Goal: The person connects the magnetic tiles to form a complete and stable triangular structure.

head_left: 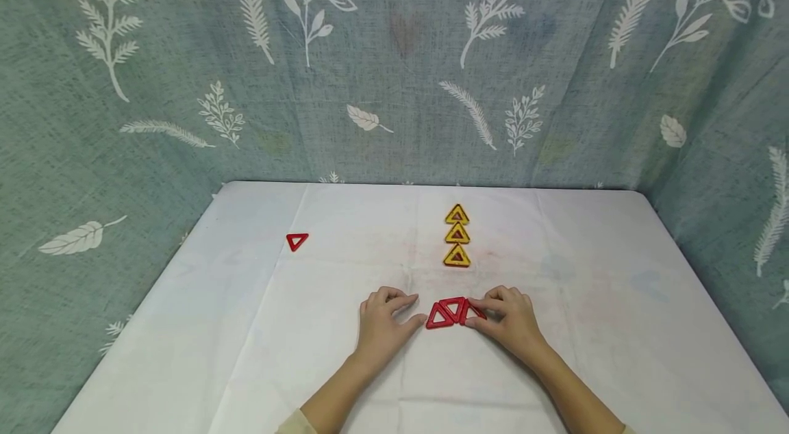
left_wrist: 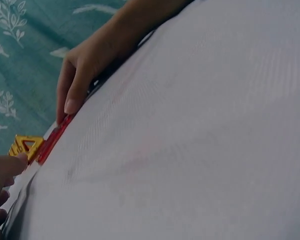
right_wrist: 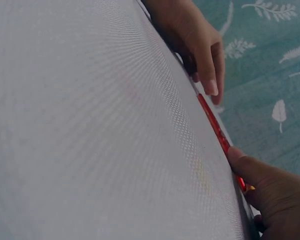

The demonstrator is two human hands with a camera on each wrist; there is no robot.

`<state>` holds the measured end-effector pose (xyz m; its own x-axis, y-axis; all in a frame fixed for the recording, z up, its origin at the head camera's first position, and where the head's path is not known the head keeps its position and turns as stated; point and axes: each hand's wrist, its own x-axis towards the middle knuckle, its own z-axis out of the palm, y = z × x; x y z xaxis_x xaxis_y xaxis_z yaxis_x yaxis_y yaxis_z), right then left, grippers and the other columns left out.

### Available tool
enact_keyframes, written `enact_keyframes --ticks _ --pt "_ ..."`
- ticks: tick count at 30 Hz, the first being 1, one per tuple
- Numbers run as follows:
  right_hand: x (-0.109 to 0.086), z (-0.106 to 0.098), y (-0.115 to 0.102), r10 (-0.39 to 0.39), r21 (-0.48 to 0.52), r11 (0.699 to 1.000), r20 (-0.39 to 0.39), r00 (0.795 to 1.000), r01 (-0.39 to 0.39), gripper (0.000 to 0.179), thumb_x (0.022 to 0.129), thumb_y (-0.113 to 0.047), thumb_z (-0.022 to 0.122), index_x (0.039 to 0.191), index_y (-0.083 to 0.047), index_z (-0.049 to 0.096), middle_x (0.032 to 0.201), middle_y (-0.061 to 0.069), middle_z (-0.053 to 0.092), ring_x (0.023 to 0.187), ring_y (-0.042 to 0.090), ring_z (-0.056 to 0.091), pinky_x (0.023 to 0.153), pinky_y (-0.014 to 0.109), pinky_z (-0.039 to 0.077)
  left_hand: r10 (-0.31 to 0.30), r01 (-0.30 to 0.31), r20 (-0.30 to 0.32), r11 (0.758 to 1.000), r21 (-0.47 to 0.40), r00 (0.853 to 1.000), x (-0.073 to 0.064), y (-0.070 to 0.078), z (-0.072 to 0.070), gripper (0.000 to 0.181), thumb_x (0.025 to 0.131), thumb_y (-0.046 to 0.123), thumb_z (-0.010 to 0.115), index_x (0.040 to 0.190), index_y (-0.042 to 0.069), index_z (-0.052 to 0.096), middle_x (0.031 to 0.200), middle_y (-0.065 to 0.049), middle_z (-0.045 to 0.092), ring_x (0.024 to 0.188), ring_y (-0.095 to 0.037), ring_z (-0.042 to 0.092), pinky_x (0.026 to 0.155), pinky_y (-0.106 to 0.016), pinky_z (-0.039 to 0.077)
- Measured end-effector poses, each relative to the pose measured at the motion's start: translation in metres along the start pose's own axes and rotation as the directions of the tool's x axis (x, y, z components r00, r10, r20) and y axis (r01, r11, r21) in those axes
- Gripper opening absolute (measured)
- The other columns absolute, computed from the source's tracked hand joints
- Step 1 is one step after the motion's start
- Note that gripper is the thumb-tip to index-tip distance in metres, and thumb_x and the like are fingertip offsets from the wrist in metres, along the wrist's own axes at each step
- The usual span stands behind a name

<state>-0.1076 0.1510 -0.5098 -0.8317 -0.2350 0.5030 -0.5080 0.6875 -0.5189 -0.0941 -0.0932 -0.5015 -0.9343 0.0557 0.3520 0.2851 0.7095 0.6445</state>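
Three red triangular frame tiles lie side by side in a row on the white cloth: a left tile (head_left: 440, 316), a middle tile (head_left: 453, 308) turned the other way, and a right tile (head_left: 473, 311). My right hand (head_left: 510, 319) pinches the right tile between thumb and index finger, covering part of it. At the row's left end rests my left hand (head_left: 383, 322), thumb and fingers apart with nothing between them. Its thumb tip is at the left tile's edge; whether it touches, I cannot tell. In the right wrist view the red row (right_wrist: 215, 125) appears edge-on between both hands.
Beyond the hands, several yellow triangular tiles (head_left: 457, 234) with red beneath form a line running away from me. A single red triangle (head_left: 296, 241) lies farther left. The white-covered table (head_left: 333, 352) meets a green leaf-patterned curtain (head_left: 394, 78) at the back and sides.
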Motion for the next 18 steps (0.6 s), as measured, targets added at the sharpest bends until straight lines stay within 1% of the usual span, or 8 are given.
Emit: enact_keyframes --ticks 7,9,14,18 --pt "-0.001 0.0 0.002 -0.007 0.013 1.0 -0.009 1.0 0.007 0.036 0.059 -0.029 0.086 0.092 -0.015 0.078 0.081 -0.007 0.055 0.073 0.005 0.04 0.067 0.028 0.026 -0.051 0.05 -0.027 0.999 -0.015 0.998 0.008 -0.013 -0.009 0.038 0.069 0.029 0.083 0.104 0.015 0.074 0.098 0.002 0.056 0.093 -0.019 0.051 0.086 -0.043 0.031" --pt "-0.001 -0.001 0.002 -0.009 0.017 1.0 -0.008 1.0 0.009 0.036 0.06 -0.029 0.086 0.092 -0.015 0.078 0.081 -0.008 0.055 0.073 0.004 0.04 0.067 0.028 0.026 -0.065 0.064 -0.034 0.998 -0.025 0.997 0.009 -0.019 -0.013 0.04 0.069 0.028 0.083 0.105 0.014 0.074 0.098 0.001 0.056 0.094 -0.02 0.051 0.088 -0.044 0.03" --pt "0.0 0.0 0.002 -0.016 0.022 1.0 -0.009 1.0 0.017 0.035 0.06 -0.029 0.086 0.092 -0.016 0.078 0.081 -0.008 0.056 0.074 0.006 0.042 0.067 0.028 0.027 -0.127 0.125 -0.047 0.991 -0.055 0.991 0.013 -0.036 -0.027 0.042 0.07 0.026 0.083 0.108 0.013 0.073 0.102 -0.003 0.057 0.097 -0.024 0.05 0.093 -0.048 0.028" --pt "0.0 0.0 0.003 -0.022 0.023 0.999 -0.015 1.0 0.022 0.035 0.06 -0.028 0.087 0.091 -0.016 0.078 0.081 -0.008 0.056 0.073 0.005 0.042 0.067 0.027 0.027 -0.191 0.19 -0.042 0.981 -0.046 0.981 0.015 -0.05 -0.042 0.046 0.071 0.027 0.083 0.112 0.011 0.071 0.107 -0.006 0.057 0.101 -0.026 0.049 0.095 -0.047 0.027"
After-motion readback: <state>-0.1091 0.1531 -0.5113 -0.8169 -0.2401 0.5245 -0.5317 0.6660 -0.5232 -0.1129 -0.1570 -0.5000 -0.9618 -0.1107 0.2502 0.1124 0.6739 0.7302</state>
